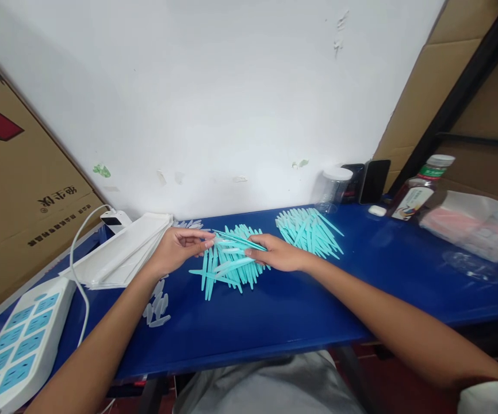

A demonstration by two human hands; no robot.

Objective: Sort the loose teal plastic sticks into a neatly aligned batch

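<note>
Over a heap of turquoise eyebrow razors on the blue table, my right hand is closed around the handles of several razors, whose tips point left. My left hand pinches at those tips with thumb and forefinger; a small clear cap seems to be between them, though it is partly hidden. To the right lies a second pile of turquoise razors, with pale caps at their far ends. Loose translucent caps are scattered beside my left forearm, and more of them lie behind my left hand.
White plastic bags are stacked at the left, near a power strip and a white cable. A lidded clear jar, a phone, a bottle and a packed clear bag stand at the right.
</note>
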